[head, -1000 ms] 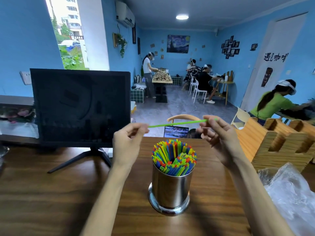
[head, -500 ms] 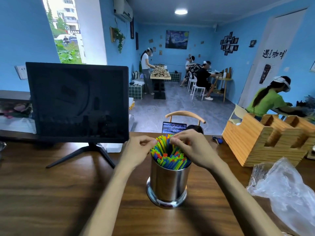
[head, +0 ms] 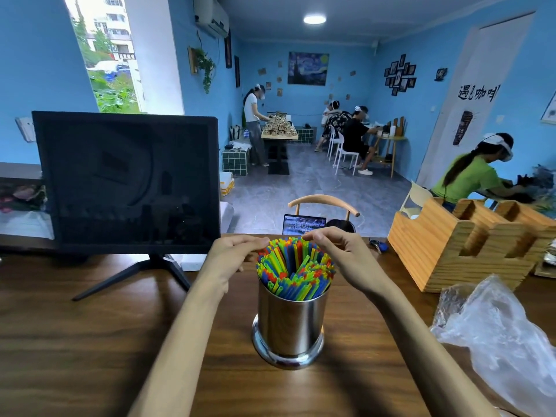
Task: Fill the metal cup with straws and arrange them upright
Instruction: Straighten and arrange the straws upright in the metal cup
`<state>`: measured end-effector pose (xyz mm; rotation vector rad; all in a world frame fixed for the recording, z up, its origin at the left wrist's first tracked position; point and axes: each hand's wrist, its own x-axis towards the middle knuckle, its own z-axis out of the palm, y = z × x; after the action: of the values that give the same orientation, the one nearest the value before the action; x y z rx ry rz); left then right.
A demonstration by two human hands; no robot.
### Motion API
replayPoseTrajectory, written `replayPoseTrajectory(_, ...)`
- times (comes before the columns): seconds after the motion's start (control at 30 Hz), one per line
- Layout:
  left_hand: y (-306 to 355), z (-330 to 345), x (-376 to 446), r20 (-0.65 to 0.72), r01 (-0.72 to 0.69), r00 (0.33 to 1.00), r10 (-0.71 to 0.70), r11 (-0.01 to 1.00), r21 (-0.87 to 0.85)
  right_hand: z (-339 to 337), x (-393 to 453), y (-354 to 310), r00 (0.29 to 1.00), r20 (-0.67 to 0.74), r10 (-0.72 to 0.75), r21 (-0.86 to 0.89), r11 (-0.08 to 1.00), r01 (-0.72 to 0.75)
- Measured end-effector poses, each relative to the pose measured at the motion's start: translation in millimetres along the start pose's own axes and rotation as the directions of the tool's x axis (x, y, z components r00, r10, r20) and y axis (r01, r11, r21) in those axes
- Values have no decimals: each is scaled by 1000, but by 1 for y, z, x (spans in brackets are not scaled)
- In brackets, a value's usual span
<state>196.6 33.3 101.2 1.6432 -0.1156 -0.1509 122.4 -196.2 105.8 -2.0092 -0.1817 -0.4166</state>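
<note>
The room around me has bright blue walls, a grey tiled floor and a round ceiling light. A window at the left looks onto greenery and buildings. Other people sit and stand at tables farther back, and one person in a green shirt bends over at the right.

I am at a dark wooden table with visible grain. Along its far edge toward the left stands a black monitor, screen dark, on splayed legs. Near the far right corner sits a pale wooden organiser with notched compartments. A crumpled clear plastic bag lies along the right edge, nearer to me.

The metal cup stands upright on the table about midway between the left and right edges, in front of me. It is packed with coloured straws in green, blue, yellow and red, which fan outward a little and leave a hollow in the middle of the bundle.

My left hand is at the left side of the straw tops, fingers curled with the tips drawn together against the straws. My right hand arches over the right side, thumb and forefinger pinched at the tips of the far straws, the other fingers loosely bent.
</note>
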Motion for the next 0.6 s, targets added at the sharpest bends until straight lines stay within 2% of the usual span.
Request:
replayPoseTrajectory(0.2, 1, 10, 6, 0, 21, 1000, -21, 998, 56, 0, -3, 1, 1000, 14, -2, -5, 1000, 2)
replayPoseTrajectory(0.43, 13, 15, 10, 27, -69, 998, 65, 983, 172, 2, -6, 2, 999, 30, 23, 36, 999, -24)
replayPoseTrajectory(0.6, 16, 16, 14, 94, -78, 994, 54, 960, 270, 4, -7, 0, 999, 37, 32, 23, 999, -33)
